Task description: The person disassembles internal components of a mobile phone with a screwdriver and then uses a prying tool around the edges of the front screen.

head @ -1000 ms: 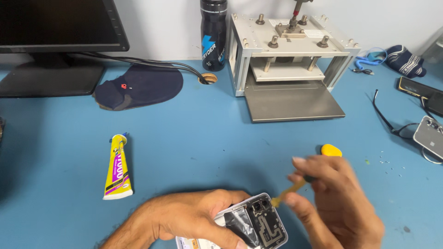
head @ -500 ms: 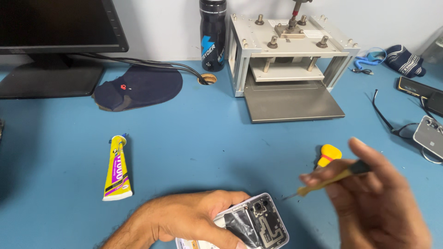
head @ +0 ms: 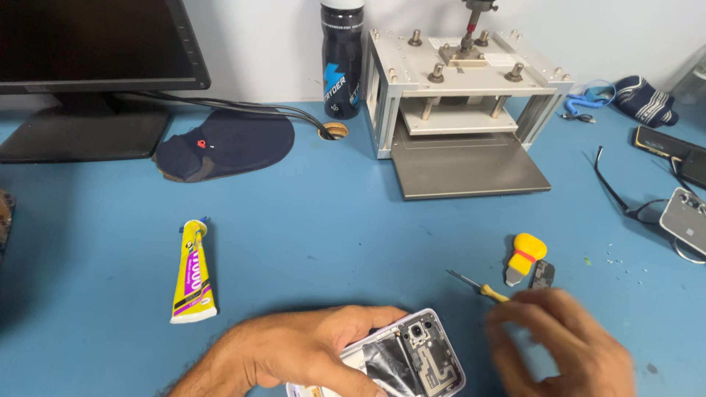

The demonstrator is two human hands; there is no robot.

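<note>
My left hand [head: 294, 353] grips an opened phone [head: 412, 360] at the bottom edge, its back off and its camera and inner plates showing. My right hand [head: 566, 345] is blurred at the lower right, fingers curled over the handle end of a thin screwdriver [head: 478, 287]. The screwdriver's tip points up and left, low over the blue table [head: 331, 242]. The blur hides whether the fingers still grip it. Just above that hand lie a yellow-handled pry tool [head: 526, 254] and a small dark part [head: 543, 273].
A yellow glue tube [head: 193, 272] lies to the left. At the back stand a metal press [head: 463, 95], a dark bottle [head: 342, 59], a monitor [head: 88, 51] and a dark cap [head: 228, 143]. Glasses [head: 614, 191] and other phones [head: 684, 213] lie at the right.
My right hand has dropped from above the phone down to the table at the right, carrying the screwdriver away from the phone. The left hand and phone have stayed put.
</note>
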